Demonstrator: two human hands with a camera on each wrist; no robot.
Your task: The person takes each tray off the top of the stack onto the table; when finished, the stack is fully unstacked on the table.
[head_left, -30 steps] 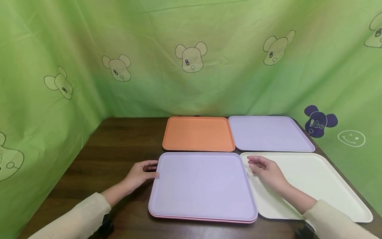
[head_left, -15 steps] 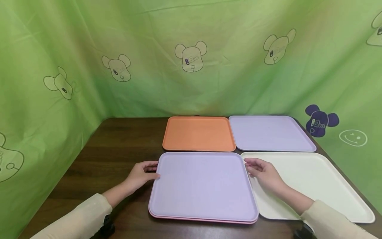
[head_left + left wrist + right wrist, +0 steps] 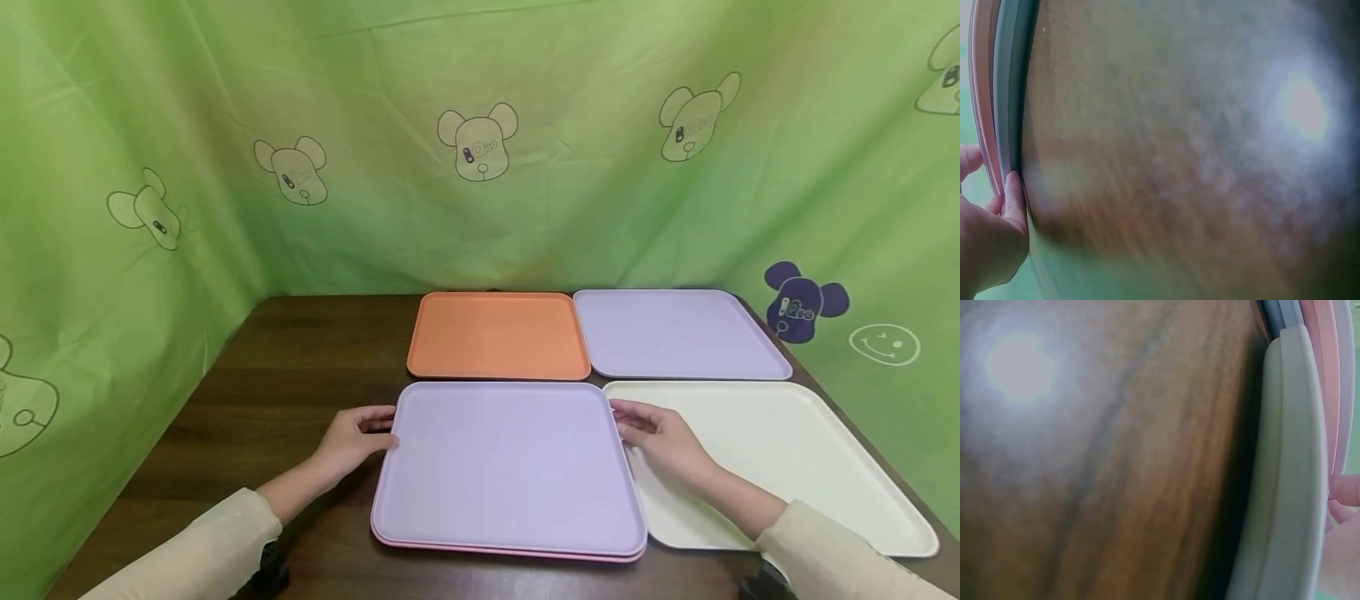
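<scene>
A light purple tray (image 3: 510, 467) tops a stack lying in front of me. Beneath it the rim of a pink tray (image 3: 984, 94) shows, and lowest is a greyish tray (image 3: 1010, 94), seen edge-on in the left wrist view. My left hand (image 3: 347, 450) holds the stack's left edge, thumb on the purple rim and fingers against the side. At the opposite edge, my right hand (image 3: 667, 443) pinches the purple tray's rim; its fingertips reach the pink tray's side in the right wrist view. Part of my right hand passes over a white tray (image 3: 787, 467).
Behind the stack lie an orange tray (image 3: 498, 335) and another light purple tray (image 3: 678, 333), side by side. All rest on a dark wooden table (image 3: 300, 350). A green curtain (image 3: 480, 233) with printed bear heads hangs behind and at both sides.
My right hand has moved left from over the white tray to the stack's right rim and taken hold there. My left hand stays at the left edge; the trays look unmoved.
</scene>
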